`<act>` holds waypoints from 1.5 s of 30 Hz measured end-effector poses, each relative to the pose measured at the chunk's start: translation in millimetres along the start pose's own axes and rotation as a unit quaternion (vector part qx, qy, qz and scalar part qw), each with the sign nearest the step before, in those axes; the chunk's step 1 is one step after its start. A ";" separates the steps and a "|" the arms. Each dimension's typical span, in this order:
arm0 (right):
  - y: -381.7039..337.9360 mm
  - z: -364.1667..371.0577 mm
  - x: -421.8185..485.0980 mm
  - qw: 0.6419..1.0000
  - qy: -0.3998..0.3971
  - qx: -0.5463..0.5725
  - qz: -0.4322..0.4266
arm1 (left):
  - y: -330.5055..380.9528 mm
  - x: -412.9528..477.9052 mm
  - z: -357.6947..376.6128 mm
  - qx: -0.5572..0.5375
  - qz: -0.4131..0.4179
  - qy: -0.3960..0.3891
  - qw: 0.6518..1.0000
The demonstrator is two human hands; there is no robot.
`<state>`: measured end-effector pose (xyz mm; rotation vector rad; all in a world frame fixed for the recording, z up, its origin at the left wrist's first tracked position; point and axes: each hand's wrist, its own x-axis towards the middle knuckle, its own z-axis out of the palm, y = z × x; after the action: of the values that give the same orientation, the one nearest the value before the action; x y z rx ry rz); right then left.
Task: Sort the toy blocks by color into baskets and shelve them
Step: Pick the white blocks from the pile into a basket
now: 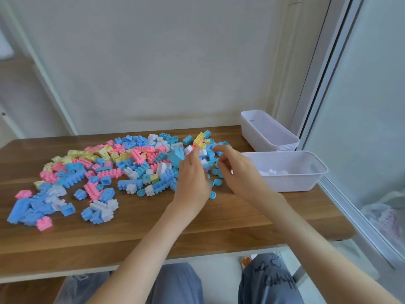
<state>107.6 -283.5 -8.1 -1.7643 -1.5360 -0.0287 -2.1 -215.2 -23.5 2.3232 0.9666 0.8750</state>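
Several pastel toy blocks in blue, pink, yellow and white lie scattered across the wooden table. My left hand reaches into the right end of the pile, its fairly straight fingertips at a white block. Just to its right, my right hand hovers over small blue round pieces. Its fingers are loosely curled, thumb and forefinger apart, and I see nothing between them. A white basket beside my right hand holds a few white blocks.
A stack of empty white baskets stands at the table's back right corner. A glass door runs along the right side, close to the table edge. A white wall is behind. My knees are under the table's front edge.
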 end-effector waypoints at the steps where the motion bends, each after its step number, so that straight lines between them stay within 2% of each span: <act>1: -6.2 14.0 1.3 0.999 -0.034 0.014 -0.012 | -11.8 -4.0 -9.0 0.003 -0.026 0.019 0.999; 5: -8.4 56.9 14.7 0.992 -0.128 0.011 0.005 | -58.9 -19.9 -43.6 0.143 -0.114 0.086 0.979; 9: -0.5 84.5 37.0 0.978 -0.150 -0.143 -0.001 | -94.7 -48.9 -75.3 0.255 -0.239 0.075 0.934; 11: 2.3 93.2 42.0 0.969 -0.174 -0.176 0.013 | -107.2 -62.0 -83.8 0.310 -0.258 0.085 0.911; 14: 6.2 103.0 46.1 0.958 -0.188 -0.211 0.037 | -122.0 -72.3 -90.9 0.341 -0.260 0.095 0.898; 18: 4.4 108.4 48.1 0.969 -0.138 -0.200 0.037 | -129.7 -72.7 -93.8 0.305 -0.270 0.105 0.907; 22: -10.9 104.4 45.2 0.999 -0.042 -0.026 0.002 | -130.9 -68.7 -94.3 0.238 -0.263 0.088 0.931; 23: -17.7 103.6 46.0 0.998 -0.056 0.016 -0.015 | -129.8 -67.2 -95.0 0.232 -0.261 0.078 0.934; 25: -30.1 105.1 47.5 0.988 -0.144 0.049 -0.037 | -126.6 -64.4 -94.8 0.231 -0.253 0.062 0.937; 28: -45.2 116.6 46.8 0.964 -0.254 0.027 -0.071 | -123.2 -61.3 -94.9 0.207 -0.237 0.062 0.947; 31: -54.9 129.3 46.3 0.962 -0.255 -0.001 -0.098 | -121.5 -60.5 -98.7 0.177 -0.227 0.064 0.955; 35: -59.9 138.9 49.8 0.948 -0.272 -0.121 -0.113 | -119.0 -62.3 -105.4 0.145 -0.238 0.067 0.958; 38: -61.4 141.3 49.5 0.951 -0.252 -0.138 -0.111 | -119.8 -62.6 -107.5 0.121 -0.238 0.054 0.962; 45: -58.0 117.3 49.0 0.989 -0.128 -0.027 -0.074 | -113.1 -59.9 -110.2 0.125 -0.207 0.079 0.967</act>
<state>18.1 -179.7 -35.1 -1.7443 -1.8638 0.0871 -163.4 -168.4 -41.2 2.1455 1.6410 0.8058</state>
